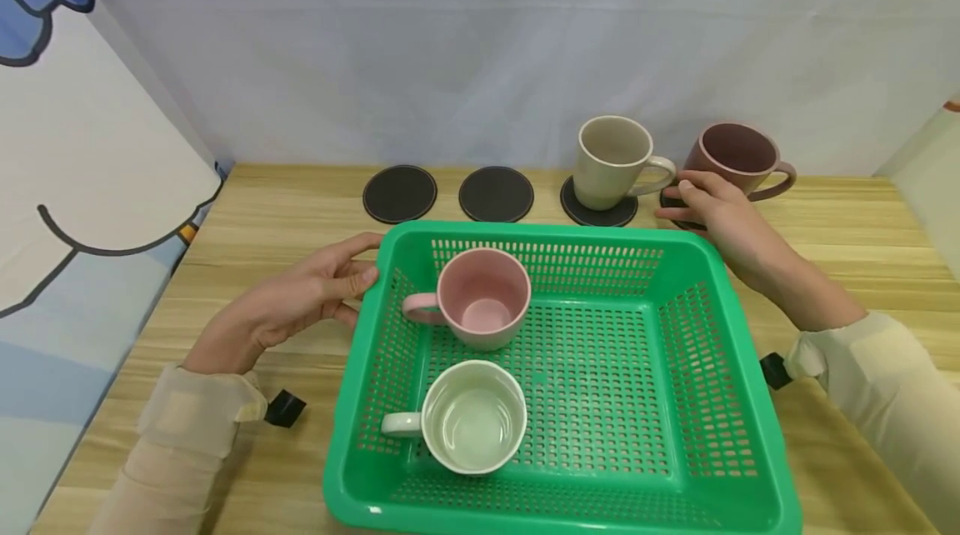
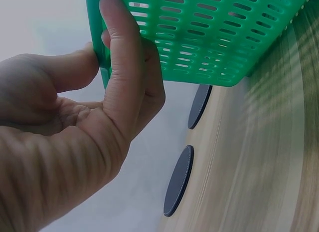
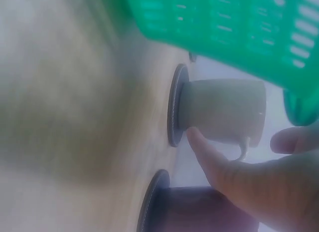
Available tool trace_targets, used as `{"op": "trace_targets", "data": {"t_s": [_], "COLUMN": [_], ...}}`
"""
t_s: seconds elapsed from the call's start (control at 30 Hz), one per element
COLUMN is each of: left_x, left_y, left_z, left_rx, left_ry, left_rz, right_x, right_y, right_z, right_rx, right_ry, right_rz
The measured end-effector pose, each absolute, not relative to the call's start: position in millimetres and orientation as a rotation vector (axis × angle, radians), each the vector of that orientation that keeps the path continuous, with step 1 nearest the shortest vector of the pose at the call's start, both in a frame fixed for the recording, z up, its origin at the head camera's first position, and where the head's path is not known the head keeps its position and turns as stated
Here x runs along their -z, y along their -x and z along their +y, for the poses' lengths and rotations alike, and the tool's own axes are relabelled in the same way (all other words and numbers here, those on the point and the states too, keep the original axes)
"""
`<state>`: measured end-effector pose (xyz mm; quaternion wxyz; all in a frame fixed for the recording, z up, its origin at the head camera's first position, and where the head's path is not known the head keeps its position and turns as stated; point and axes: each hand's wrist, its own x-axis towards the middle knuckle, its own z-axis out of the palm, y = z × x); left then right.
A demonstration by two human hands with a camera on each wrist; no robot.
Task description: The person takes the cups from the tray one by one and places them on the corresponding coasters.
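Observation:
My left hand (image 1: 315, 285) grips the left rim of a green plastic basket (image 1: 525, 229), thumb on one side and fingers on the other in the left wrist view. Inside the basket, a pink mug (image 1: 483, 338) and a white mug (image 1: 474, 428) stand upright, handles to the left. By the far right corner, my right hand (image 1: 723, 214) has its fingers extended and holds nothing. It partly covers a dark reddish-brown mug (image 1: 738, 149) and its coaster. Left of that hand, a beige mug (image 1: 600, 172) sits upright on a black coaster (image 1: 598, 215), handle toward the fingers.
Two bare round black coasters, a left one (image 1: 400, 194) and a middle one (image 1: 496, 194), lie along the back of the wood-grain table (image 1: 247, 227). A pale cloth backdrop (image 1: 375, 60) rises behind them. A printed cartoon panel (image 1: 90, 143) borders the left side.

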<state>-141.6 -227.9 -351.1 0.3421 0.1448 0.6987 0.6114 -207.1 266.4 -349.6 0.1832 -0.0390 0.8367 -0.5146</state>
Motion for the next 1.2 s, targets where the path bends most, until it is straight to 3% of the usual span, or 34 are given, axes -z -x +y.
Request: {"op": "trace_targets", "data": {"t_s": [0.57,1.2], "left_x": [351,350], "left_y": [143,142], "left_z": [-227,-228], "left_rx": [-1.579,-1.567], "left_ry": [-0.368,-0.356], "left_rz": [1.823,1.843], "right_x": [354,365], "right_y": [161,146], "right_z": [275,285], "right_rx": [1.533,1.662], "right_ry": [0.203,0.239], "right_rz": [2.421,2.276]}}
